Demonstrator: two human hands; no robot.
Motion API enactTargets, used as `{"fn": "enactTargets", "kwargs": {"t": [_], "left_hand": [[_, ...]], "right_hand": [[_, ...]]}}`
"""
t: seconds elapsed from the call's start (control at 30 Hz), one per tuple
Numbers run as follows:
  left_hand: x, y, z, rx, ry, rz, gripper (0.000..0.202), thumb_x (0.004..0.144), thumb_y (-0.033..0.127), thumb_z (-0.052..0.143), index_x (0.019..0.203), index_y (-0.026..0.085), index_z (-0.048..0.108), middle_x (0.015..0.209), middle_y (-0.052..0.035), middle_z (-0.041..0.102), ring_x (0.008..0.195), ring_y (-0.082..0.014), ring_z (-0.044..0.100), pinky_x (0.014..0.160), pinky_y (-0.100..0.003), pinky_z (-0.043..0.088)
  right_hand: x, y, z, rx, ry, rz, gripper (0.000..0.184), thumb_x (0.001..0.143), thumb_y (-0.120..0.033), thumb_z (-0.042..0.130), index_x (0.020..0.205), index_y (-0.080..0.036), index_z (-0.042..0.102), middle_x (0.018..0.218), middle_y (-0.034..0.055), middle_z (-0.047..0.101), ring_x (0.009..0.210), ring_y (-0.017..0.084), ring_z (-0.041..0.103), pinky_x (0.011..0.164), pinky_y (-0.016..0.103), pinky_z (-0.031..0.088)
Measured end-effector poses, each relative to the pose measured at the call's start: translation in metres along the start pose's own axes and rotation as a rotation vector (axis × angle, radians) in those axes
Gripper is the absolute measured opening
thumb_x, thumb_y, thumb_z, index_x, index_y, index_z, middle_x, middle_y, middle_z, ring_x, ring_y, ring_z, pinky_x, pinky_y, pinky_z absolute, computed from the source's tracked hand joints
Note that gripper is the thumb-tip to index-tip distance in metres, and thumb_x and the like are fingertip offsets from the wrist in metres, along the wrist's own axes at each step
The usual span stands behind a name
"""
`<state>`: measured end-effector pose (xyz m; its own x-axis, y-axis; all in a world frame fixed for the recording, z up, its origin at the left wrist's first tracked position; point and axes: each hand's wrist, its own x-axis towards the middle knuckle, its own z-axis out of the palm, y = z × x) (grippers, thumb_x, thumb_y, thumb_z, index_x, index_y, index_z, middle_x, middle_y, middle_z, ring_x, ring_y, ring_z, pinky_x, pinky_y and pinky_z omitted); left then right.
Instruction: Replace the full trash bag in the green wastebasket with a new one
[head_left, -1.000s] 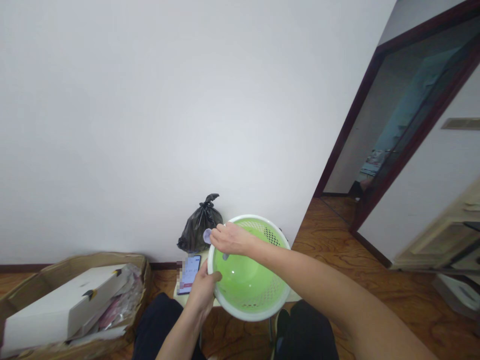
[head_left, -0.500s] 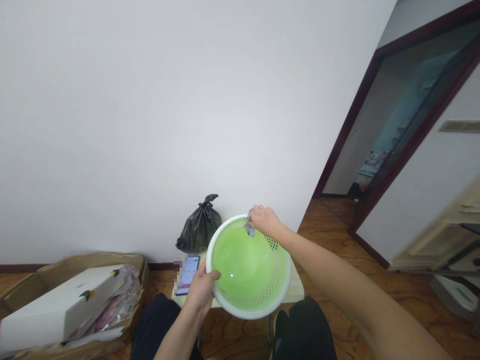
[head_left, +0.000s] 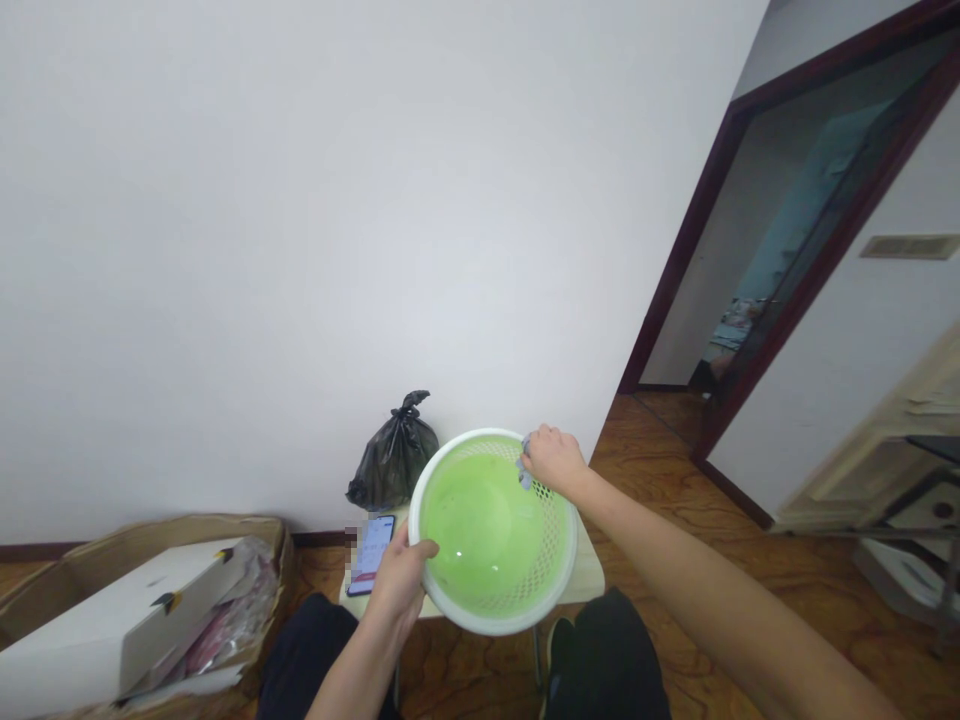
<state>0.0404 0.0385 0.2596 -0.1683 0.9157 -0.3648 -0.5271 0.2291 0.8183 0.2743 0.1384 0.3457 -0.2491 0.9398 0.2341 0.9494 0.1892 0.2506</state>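
Observation:
A round plastic basket [head_left: 491,520], green inside with a white rim and perforated sides, is tilted toward me above a small pale table [head_left: 589,575]. My left hand [head_left: 403,570] grips its rim at the left, thumb over the edge. At the upper right of the rim, my right hand [head_left: 553,460] is closed on a grey-blue cloth [head_left: 524,474] pressed against the rim. Part of the cloth is hidden under the fingers. The inside of the basket holds nothing I can see.
A tied black plastic bag [head_left: 396,458] and a phone [head_left: 370,555] with a lit screen are left of the basket. On the floor at left, a cardboard box [head_left: 279,560] holds a white box [head_left: 142,620] and plastic wrapping. A doorway [head_left: 739,240] opens at right.
My right hand and the cloth have slid rightward along the basket's rim. The left hand keeps its grip on the left side. The view has shifted slightly.

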Motion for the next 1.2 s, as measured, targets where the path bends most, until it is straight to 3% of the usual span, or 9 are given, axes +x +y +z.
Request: {"fn": "enactTargets", "kwargs": {"t": [0.43, 0.8, 1.07, 1.2], "left_hand": [[0.009, 0.002, -0.001, -0.022, 0.059, -0.022, 0.059, 0.062, -0.008, 0.05, 0.116, 0.014, 0.057, 0.074, -0.0063, 0.069, 0.065, -0.0188, 0.068, 0.064, -0.031, 0.056], [0.01, 0.01, 0.005, -0.011, 0.05, -0.042, 0.062, 0.063, -0.01, 0.049, 0.12, 0.014, 0.057, 0.075, -0.0078, 0.071, 0.061, -0.0185, 0.068, 0.06, -0.031, 0.056], [0.014, 0.018, 0.006, 0.027, 0.056, -0.064, 0.062, 0.064, -0.009, 0.05, 0.121, 0.015, 0.056, 0.074, -0.0081, 0.071, 0.06, -0.0197, 0.068, 0.059, -0.034, 0.057], [0.017, 0.02, 0.005, 0.04, 0.044, -0.079, 0.059, 0.067, -0.007, 0.052, 0.121, 0.016, 0.055, 0.079, -0.0093, 0.072, 0.062, -0.0209, 0.069, 0.061, -0.037, 0.057]], "right_hand": [[-0.045, 0.003, 0.014, 0.144, -0.131, 0.251, 0.038, 0.087, -0.037, 0.045, 0.096, -0.009, 0.07, 0.096, 0.019, 0.068, 0.088, 0.029, 0.066, 0.074, 0.036, 0.048], [-0.097, -0.017, 0.017, 0.276, -0.235, 0.445, 0.041, 0.088, -0.04, 0.04, 0.093, -0.012, 0.07, 0.093, 0.0187, 0.07, 0.088, 0.03, 0.068, 0.073, 0.037, 0.049], [-0.114, -0.029, 0.019, 0.303, -0.158, 0.485, 0.041, 0.093, -0.039, 0.033, 0.097, -0.011, 0.063, 0.093, 0.0177, 0.067, 0.085, 0.029, 0.067, 0.071, 0.037, 0.048], [-0.109, -0.017, 0.027, 0.405, -0.013, 0.44, 0.037, 0.095, -0.034, 0.031, 0.099, -0.013, 0.061, 0.097, 0.0151, 0.065, 0.088, 0.025, 0.065, 0.074, 0.033, 0.047]]}}
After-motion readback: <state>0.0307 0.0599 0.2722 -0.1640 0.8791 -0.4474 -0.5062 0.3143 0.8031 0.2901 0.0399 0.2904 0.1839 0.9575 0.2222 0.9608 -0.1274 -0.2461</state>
